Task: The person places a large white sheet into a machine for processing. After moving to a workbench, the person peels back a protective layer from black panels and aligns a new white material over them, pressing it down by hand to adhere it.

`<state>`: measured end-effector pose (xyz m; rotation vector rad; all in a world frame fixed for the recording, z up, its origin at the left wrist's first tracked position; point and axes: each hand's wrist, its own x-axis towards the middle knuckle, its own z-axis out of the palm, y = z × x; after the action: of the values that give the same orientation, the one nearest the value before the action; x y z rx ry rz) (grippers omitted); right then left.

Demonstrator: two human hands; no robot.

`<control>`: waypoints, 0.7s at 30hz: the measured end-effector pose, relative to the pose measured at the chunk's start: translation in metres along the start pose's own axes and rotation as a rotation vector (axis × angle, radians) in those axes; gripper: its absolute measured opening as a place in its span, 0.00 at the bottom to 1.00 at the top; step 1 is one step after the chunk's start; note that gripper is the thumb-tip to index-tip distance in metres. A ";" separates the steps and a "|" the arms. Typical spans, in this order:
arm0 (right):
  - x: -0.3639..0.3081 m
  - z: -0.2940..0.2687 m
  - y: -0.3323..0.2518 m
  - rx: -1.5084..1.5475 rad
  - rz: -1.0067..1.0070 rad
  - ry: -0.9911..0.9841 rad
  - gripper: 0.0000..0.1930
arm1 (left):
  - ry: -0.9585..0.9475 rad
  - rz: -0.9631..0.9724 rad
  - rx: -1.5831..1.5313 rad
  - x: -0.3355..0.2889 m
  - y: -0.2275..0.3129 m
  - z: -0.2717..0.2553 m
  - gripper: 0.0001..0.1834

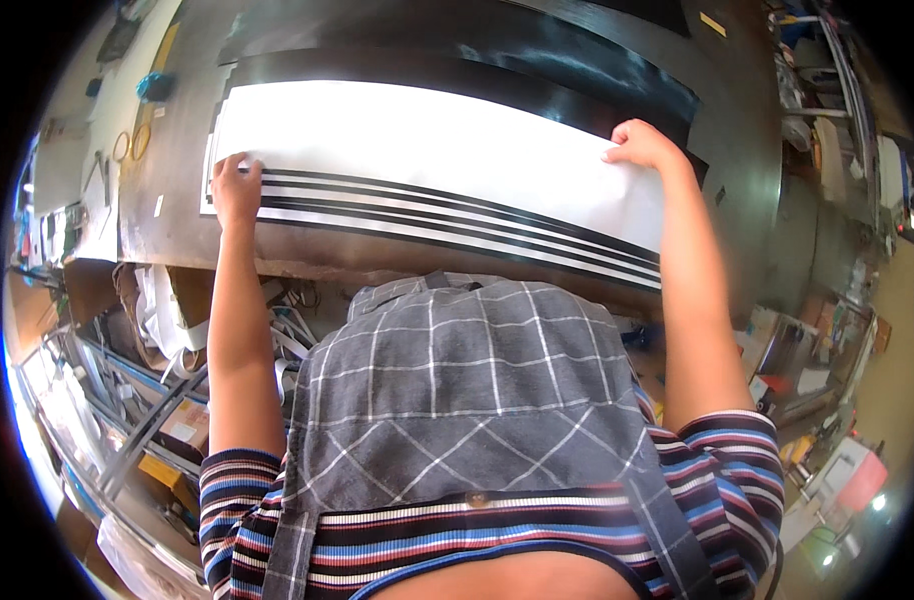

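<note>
A long white sheet [407, 130] lies across the dark table in front of me. Below its near edge, black and white strips [447, 215] alternate like the staggered edges of a layered stack. My left hand [238, 188] is closed at the sheet's left end, thumb and fingers pinched at its near corner. Toward the right end, my right hand [645, 146] pinches the sheet's far edge between thumb and bent fingers. Beyond the white sheet lies a black sheet [377, 66], partly covered by it.
More glossy dark sheets [577, 60] lie farther back. Yellow-handled scissors [132, 146] and a blue bundle [155, 87] are on the left of the table [172, 235]. Cluttered shelving [127, 440] stands below left, and a rack with goods [827, 90] at the far right.
</note>
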<state>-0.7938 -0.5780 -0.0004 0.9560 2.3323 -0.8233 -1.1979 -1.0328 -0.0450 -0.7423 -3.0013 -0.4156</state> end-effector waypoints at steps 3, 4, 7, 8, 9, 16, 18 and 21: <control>0.000 0.004 0.002 -0.035 -0.015 0.045 0.13 | -0.016 0.031 0.025 0.004 -0.006 0.007 0.18; 0.000 0.006 0.003 -0.035 -0.009 0.054 0.13 | -0.026 0.019 0.029 0.005 -0.004 0.006 0.18; -0.001 0.007 0.003 -0.040 0.015 0.081 0.15 | -0.045 -0.015 0.087 0.004 0.001 0.004 0.19; -0.002 0.007 0.001 -0.038 0.026 0.091 0.15 | -0.039 -0.031 0.120 0.004 0.005 0.002 0.19; -0.002 0.009 -0.002 -0.036 0.036 0.098 0.16 | -0.024 -0.072 0.161 -0.001 0.016 -0.001 0.19; 0.000 0.018 -0.027 -0.079 0.037 0.175 0.17 | -0.180 0.684 -0.369 -0.064 0.188 0.040 0.14; 0.002 0.019 -0.040 -0.098 0.029 0.165 0.17 | -0.376 0.796 -0.438 -0.097 0.242 0.038 0.14; -0.005 0.018 -0.036 -0.013 -0.029 0.143 0.17 | -0.437 0.772 -0.288 -0.131 0.282 0.037 0.17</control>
<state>-0.8134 -0.6130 0.0030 1.0075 2.4754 -0.7737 -0.9507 -0.8428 -0.0213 -2.1318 -2.6798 -0.7044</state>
